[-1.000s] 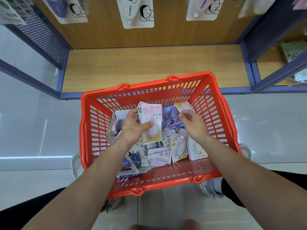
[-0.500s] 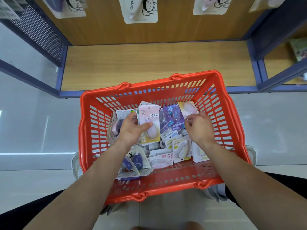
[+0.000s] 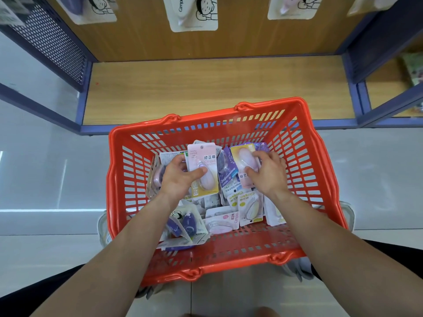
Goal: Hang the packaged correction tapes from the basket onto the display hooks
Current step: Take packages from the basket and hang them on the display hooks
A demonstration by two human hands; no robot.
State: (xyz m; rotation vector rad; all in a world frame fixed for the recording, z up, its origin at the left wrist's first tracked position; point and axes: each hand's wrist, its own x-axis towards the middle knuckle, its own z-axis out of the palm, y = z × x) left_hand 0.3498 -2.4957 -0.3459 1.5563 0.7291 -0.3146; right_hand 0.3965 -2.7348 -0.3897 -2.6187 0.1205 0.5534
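Both hands are reaching into one red plastic basket point(image 3: 206, 116), which is standing in front of a wooden bottom shelf point(image 3: 206, 88).

The left hand point(image 3: 176, 177) is holding a pink-and-yellow pack point(image 3: 206, 161) upright. Its thumb is pressing across the clear blister and its fingers are curling behind the card. The card is showing "PASTEL COOKIE", "修正带" and "Campus".

The right hand point(image 3: 267, 172) is curling its fingers and thumb around a yellow-topped pack point(image 3: 242, 156), pink lower down and turned upside down. Its characters are showing inverted and only in part. Whether this pack is lifting clear of the heap, I cannot tell.

Between these two a purple pack point(image 3: 226, 172) is lying tilted. Nearer the person:
- Two dark purple packs point(image 3: 183, 223) are leaning together.
- One white-and-pink pack point(image 3: 223, 219) printed "Campus" is lying sideways.
- One pale yellow pack point(image 3: 250, 207) is also showing "Campus".

More packs are overlapping underneath, so the total in the basket cannot be counted.

On the wooden back board, three packs are hanging in a row, cropped by the top edge:
- the left hanging pack point(image 3: 91, 10)
- the middle hanging pack point(image 3: 193, 12), showing "Campus" beside a cartoon figure
- the right hanging pack point(image 3: 293, 8)

A corner of a fourth hanging pack point(image 3: 366, 3) is showing at the upper right.
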